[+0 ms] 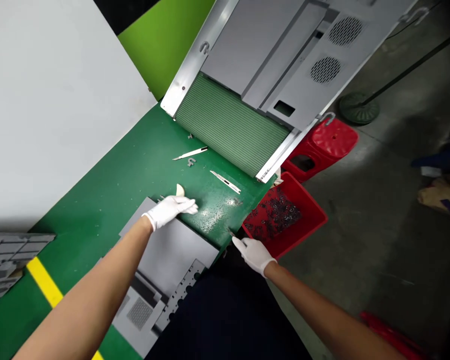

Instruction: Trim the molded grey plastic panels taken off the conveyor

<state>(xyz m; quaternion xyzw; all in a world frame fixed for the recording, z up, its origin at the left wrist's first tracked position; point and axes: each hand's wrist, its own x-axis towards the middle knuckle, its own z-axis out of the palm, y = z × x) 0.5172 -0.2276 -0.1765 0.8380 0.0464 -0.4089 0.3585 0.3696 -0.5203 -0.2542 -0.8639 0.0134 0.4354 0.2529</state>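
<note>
My left hand (170,209), in a white glove, lies on the far corner of a grey metal panel (168,255) on the green conveyor belt (135,165), fingers curled over its edge. A small white piece (180,190) sits just beyond the fingers. My right hand (253,254), also gloved, is at the belt's near edge with thumb and forefinger pinched on a small dark part (230,232). Small screws (213,215) are scattered on the belt between my hands.
A large grey back panel (285,60) with vent holes lies further up the belt. Two utility knives (190,153) (225,182) rest on the belt. A red bin (285,217) with dark screws hangs beside the belt, a red stool (324,142) behind it. A white board (48,100) stands left.
</note>
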